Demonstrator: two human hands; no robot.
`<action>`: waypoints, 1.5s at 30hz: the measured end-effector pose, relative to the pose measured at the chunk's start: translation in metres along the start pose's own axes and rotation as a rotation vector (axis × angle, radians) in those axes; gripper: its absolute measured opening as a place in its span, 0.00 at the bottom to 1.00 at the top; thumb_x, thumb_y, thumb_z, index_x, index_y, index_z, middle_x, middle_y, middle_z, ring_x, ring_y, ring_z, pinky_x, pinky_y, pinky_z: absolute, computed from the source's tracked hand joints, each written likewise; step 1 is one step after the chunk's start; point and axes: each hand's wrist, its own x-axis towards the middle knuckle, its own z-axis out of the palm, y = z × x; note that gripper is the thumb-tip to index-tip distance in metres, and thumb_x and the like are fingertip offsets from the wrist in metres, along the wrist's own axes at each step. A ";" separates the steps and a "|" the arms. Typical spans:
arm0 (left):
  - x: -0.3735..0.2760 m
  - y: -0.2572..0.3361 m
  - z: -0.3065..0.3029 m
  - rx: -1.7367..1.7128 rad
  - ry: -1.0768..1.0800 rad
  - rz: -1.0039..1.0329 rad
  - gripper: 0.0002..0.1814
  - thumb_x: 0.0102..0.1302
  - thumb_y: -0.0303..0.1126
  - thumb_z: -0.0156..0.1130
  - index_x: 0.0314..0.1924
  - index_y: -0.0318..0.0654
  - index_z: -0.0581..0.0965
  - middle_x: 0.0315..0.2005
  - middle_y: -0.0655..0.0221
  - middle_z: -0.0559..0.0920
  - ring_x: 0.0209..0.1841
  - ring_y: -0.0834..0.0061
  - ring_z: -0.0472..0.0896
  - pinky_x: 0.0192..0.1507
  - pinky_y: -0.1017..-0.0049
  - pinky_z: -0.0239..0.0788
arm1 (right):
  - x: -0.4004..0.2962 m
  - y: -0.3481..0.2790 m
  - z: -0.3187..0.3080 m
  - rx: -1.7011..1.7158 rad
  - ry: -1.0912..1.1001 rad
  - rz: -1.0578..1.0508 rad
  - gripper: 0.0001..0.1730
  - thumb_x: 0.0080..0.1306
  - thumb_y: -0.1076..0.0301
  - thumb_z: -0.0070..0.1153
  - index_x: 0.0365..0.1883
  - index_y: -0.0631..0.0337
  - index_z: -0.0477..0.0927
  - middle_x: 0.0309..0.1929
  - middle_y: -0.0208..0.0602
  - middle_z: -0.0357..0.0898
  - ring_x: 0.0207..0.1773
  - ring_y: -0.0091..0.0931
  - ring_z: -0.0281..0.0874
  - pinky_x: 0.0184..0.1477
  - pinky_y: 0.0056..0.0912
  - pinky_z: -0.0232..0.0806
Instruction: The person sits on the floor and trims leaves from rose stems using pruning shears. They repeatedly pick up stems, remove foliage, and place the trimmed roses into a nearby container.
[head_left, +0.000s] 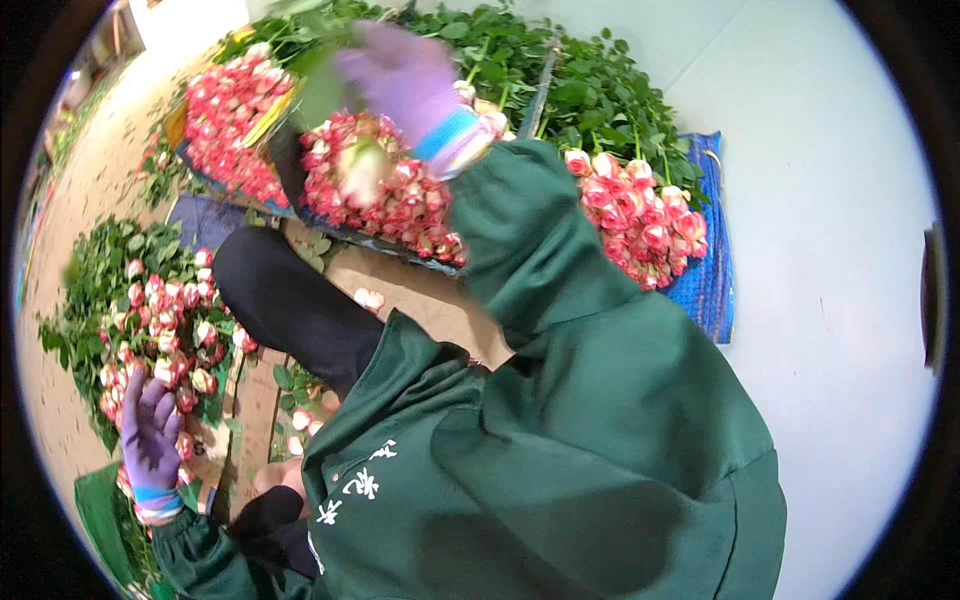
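My right hand (405, 82), in a purple glove with a striped cuff, is blurred over a heap of pink and white roses (405, 202). Beside its fingers are blurred green leaves (319, 86), and a blurred pale rose head (364, 172) shows just below; whether the fingers grip its stem cannot be told. At the lower left, my left hand (150, 435), gloved alike, is palm up with fingers apart and slightly curled. It holds nothing and lies close beside a second heap of leafy roses (169, 315).
More roses lie in a yellow-edged wrap (232, 135) at the upper left and on a blue mesh sheet (709, 262) at the right. Wooden boards (255, 405) and loose rose heads (369, 300) lie near my black-clad leg (285, 300). A pale wall-like surface (817, 300) stands at the right.
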 end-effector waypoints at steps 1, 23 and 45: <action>-0.007 0.005 -0.010 -0.047 0.102 -0.002 0.25 0.70 0.33 0.42 0.66 0.41 0.56 0.55 0.66 0.71 0.47 0.78 0.76 0.45 0.83 0.72 | 0.001 0.002 -0.033 -0.038 0.014 0.112 0.19 0.59 0.71 0.53 0.50 0.66 0.75 0.39 0.44 0.80 0.34 0.26 0.80 0.40 0.26 0.74; -0.062 0.017 -0.114 0.045 0.397 -0.052 0.24 0.71 0.34 0.39 0.65 0.40 0.57 0.58 0.65 0.69 0.48 0.80 0.76 0.45 0.84 0.73 | -0.065 0.150 -0.454 -1.481 -0.187 0.764 0.28 0.57 0.48 0.50 0.47 0.60 0.77 0.45 0.48 0.78 0.51 0.41 0.74 0.52 0.39 0.63; 0.201 -0.128 -0.116 0.517 0.861 0.019 0.17 0.59 0.36 0.58 0.46 0.34 0.73 0.24 0.71 0.76 0.18 0.83 0.69 0.17 0.78 0.63 | -0.002 0.017 0.264 -0.022 -1.267 -0.223 0.20 0.64 0.61 0.51 0.53 0.56 0.73 0.43 0.43 0.79 0.44 0.29 0.78 0.48 0.32 0.68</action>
